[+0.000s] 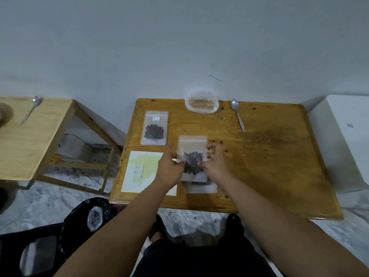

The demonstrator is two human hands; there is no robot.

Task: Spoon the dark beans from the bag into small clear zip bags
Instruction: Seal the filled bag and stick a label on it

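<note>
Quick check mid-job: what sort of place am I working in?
Likely a plain room in a home or small workshop: a worn wooden table against a bare wall, a second wooden table, a black bin bag on the floor.

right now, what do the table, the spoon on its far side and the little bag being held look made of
Table: wood, likely varnished; orange-brown grain, dark knots, a dull sheen.
Spoon: metal, probably steel; silvery and reflective.
Zip bag, pinched by left hand and right hand: thin clear plastic, slightly frosted; the dark beans show through.

Dark beans (192, 161), clear zip bag (192, 145), orange-brown table (269, 156), silver spoon (237, 113).
</note>
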